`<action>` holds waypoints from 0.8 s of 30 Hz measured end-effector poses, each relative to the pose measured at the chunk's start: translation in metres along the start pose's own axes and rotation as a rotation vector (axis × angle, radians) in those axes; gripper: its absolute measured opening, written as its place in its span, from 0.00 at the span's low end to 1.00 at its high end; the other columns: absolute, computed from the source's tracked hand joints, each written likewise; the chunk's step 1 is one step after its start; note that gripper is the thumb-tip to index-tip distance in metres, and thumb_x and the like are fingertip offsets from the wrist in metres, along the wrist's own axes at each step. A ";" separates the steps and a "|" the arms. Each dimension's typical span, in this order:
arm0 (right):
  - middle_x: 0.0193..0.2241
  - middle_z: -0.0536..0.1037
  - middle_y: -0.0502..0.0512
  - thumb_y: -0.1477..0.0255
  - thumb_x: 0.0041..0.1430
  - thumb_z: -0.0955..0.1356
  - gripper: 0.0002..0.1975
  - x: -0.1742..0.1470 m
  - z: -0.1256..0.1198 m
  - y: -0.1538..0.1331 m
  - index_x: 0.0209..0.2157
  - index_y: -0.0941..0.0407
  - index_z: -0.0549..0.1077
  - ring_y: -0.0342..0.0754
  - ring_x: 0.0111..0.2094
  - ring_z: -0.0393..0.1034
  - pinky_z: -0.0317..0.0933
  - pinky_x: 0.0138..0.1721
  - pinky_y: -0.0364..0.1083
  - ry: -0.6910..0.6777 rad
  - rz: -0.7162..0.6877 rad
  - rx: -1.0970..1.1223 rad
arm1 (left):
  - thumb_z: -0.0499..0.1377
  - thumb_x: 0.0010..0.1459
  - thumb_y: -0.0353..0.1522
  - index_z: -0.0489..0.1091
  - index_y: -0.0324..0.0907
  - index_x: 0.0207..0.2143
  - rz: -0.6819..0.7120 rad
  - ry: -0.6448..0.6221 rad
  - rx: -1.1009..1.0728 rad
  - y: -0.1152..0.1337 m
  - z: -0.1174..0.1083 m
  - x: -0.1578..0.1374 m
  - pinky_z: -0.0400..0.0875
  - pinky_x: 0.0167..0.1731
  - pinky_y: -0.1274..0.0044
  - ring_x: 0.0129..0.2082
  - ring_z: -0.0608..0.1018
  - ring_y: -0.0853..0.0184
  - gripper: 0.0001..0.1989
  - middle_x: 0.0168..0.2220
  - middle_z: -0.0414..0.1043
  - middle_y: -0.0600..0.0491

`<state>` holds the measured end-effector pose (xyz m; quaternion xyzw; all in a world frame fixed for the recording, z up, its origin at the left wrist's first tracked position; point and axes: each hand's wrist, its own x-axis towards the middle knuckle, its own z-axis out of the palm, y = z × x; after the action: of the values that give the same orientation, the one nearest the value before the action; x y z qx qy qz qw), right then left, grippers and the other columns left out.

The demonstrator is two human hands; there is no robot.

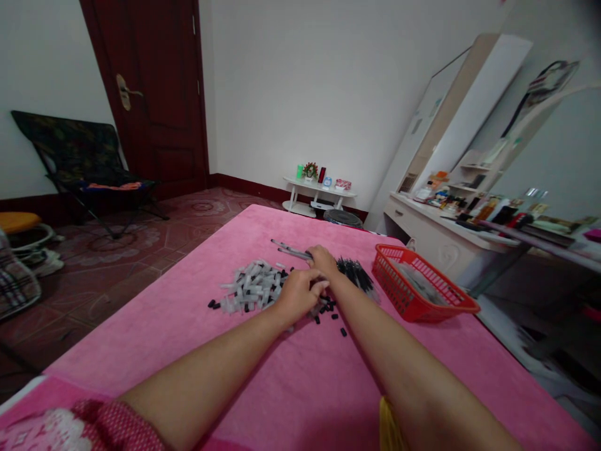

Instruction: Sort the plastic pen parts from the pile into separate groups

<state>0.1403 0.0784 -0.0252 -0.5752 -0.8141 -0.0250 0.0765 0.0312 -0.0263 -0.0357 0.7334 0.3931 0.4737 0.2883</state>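
My right hand (pixel 323 260) reaches across in front, its fingers closed at the ends of a few slim grey pens (pixel 293 251) with dark tips, which point left over the cloth. Just below it, close to the right wrist, my left hand (pixel 300 293) has its thumb and fingers bent together; what they hold, if anything, is hidden. Beside the left hand lies a heap of translucent pen caps (pixel 253 285) mixed with black bits. Small black plugs (pixel 334 317) are scattered below the hands. Right of the right wrist rests a bunch of black-tipped pen parts (pixel 355 274).
A red plastic basket (pixel 408 310) with clear pieces inside stands on the right of the pink-covered table (pixel 300 388). Beyond are a cluttered dressing table (pixel 417 219), a low white shelf stand (pixel 300 183), a folding chair (pixel 94 156) and a dark red door (pixel 154 94).
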 end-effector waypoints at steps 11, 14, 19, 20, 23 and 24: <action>0.43 0.75 0.58 0.68 0.57 0.63 0.13 -0.024 -0.018 -0.011 0.42 0.54 0.75 0.49 0.43 0.69 0.59 0.38 0.43 -0.024 0.033 0.000 | 0.54 0.55 0.31 0.72 0.40 0.25 0.039 0.000 0.030 0.006 -0.003 0.000 0.64 0.29 0.78 0.26 0.73 0.67 0.09 0.25 0.74 0.52; 0.43 0.75 0.59 0.68 0.56 0.64 0.13 -0.030 -0.020 -0.015 0.41 0.55 0.76 0.49 0.42 0.70 0.59 0.37 0.42 0.001 0.072 0.024 | 0.55 0.54 0.31 0.71 0.40 0.24 0.045 0.013 0.028 0.007 -0.004 -0.001 0.64 0.28 0.78 0.26 0.73 0.67 0.08 0.24 0.73 0.52; 0.35 0.78 0.55 0.67 0.54 0.65 0.11 -0.040 -0.023 -0.011 0.37 0.54 0.76 0.46 0.35 0.70 0.58 0.34 0.41 0.229 0.182 0.290 | 0.54 0.55 0.32 0.71 0.40 0.26 0.032 -0.013 -0.080 0.013 -0.003 -0.002 0.65 0.28 0.78 0.25 0.74 0.67 0.09 0.24 0.74 0.53; 0.32 0.78 0.54 0.67 0.55 0.64 0.11 -0.042 -0.024 -0.009 0.37 0.55 0.76 0.46 0.33 0.70 0.58 0.33 0.41 0.274 0.204 0.358 | 0.54 0.55 0.32 0.72 0.40 0.27 0.027 -0.021 -0.114 0.013 -0.002 -0.001 0.66 0.28 0.78 0.25 0.74 0.67 0.09 0.24 0.74 0.53; 0.26 0.76 0.53 0.66 0.55 0.63 0.12 -0.052 -0.027 -0.002 0.31 0.57 0.75 0.45 0.28 0.68 0.57 0.29 0.41 0.384 0.171 0.580 | 0.54 0.55 0.33 0.72 0.40 0.29 -0.004 -0.015 -0.206 0.013 -0.001 0.002 0.67 0.26 0.78 0.23 0.74 0.68 0.09 0.24 0.73 0.53; 0.24 0.75 0.53 0.65 0.55 0.62 0.13 -0.056 -0.028 -0.001 0.30 0.58 0.75 0.45 0.27 0.67 0.57 0.29 0.41 0.416 0.144 0.662 | 0.54 0.55 0.34 0.72 0.40 0.30 -0.027 0.007 -0.226 0.012 -0.001 0.003 0.67 0.25 0.78 0.22 0.74 0.68 0.09 0.24 0.73 0.53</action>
<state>0.1603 0.0225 -0.0059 -0.5576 -0.7029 0.1284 0.4226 0.0345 -0.0296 -0.0242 0.6892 0.3479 0.5138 0.3741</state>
